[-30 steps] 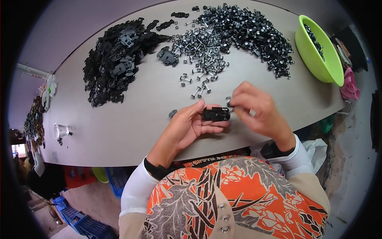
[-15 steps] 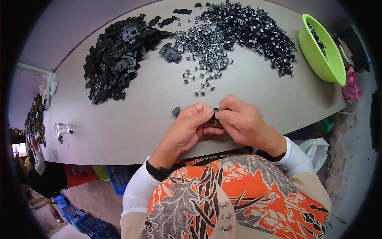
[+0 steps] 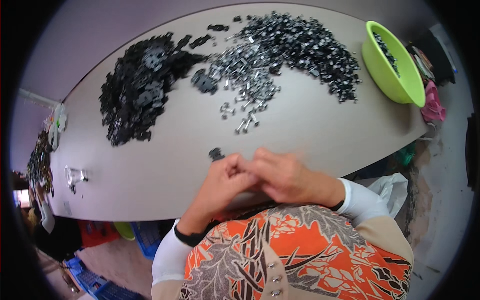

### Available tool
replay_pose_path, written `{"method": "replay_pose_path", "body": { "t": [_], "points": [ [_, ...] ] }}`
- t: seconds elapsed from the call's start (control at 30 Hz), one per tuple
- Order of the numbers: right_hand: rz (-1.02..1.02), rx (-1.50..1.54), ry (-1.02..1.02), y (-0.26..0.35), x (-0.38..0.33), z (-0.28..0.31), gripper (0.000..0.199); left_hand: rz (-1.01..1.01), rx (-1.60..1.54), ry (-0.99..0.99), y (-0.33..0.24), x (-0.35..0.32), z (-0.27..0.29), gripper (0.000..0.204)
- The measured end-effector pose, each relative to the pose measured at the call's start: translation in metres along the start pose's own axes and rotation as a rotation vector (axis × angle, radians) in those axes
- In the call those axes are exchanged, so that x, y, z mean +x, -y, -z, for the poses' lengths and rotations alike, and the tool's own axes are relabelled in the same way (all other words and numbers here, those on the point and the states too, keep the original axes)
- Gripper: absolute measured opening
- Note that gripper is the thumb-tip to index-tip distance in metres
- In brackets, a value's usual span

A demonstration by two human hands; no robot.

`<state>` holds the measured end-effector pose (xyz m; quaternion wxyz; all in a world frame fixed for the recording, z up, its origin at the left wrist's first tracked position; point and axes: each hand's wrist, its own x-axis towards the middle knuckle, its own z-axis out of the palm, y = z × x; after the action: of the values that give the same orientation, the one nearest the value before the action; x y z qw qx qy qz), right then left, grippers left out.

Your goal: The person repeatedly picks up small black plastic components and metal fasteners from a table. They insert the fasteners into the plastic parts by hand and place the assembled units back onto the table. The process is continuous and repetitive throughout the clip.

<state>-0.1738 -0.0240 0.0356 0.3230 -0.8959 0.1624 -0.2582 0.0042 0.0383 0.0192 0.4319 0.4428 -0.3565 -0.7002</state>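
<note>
My left hand and my right hand meet over the near edge of the table, fingers curled and pressed together. Motion blurs the fingertips, and whatever lies between them is hidden. Just beyond my left hand sits a single small black plastic toy-car base. Farther off, several loose wheel axles with silver rods and black wheels lie in front of a large heap of wheel axles. A tall heap of black toy-car bases rises at the left, with one separate base between the heaps.
A lime-green basin holding dark parts stands at the right table edge, beside a pink cloth or bag. A clear plastic cup is at the left. Another person's sleeve shows at far left, near another heap. Blue crates are below.
The view has shifted, so the table sits lower. The small black part seen between my fingers is now hidden, and my right hand has closed in over my left fingertips.
</note>
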Motion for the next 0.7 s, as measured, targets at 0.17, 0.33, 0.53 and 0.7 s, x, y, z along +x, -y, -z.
{"method": "replay_pose_path", "body": {
  "t": [0.17,0.33,0.53,0.7],
  "points": [
    [0.132,0.276,0.117,0.0,0.007,-0.004,0.04,-0.057,-0.025,-0.216,0.004,-0.021,0.005,0.023],
    [0.009,0.114,-0.02,-0.035,0.006,0.025,0.029,-0.096,-0.026,-0.444,-0.001,-0.074,0.025,0.029],
    [-0.184,-0.182,-0.412,-0.121,0.043,0.067,0.014,0.125,0.107,-0.591,0.021,-0.184,0.075,0.026],
    [-0.206,-0.389,-0.44,-0.152,0.067,0.06,0.007,0.503,0.887,-0.697,0.025,-0.21,0.094,0.024]
  ]
}}
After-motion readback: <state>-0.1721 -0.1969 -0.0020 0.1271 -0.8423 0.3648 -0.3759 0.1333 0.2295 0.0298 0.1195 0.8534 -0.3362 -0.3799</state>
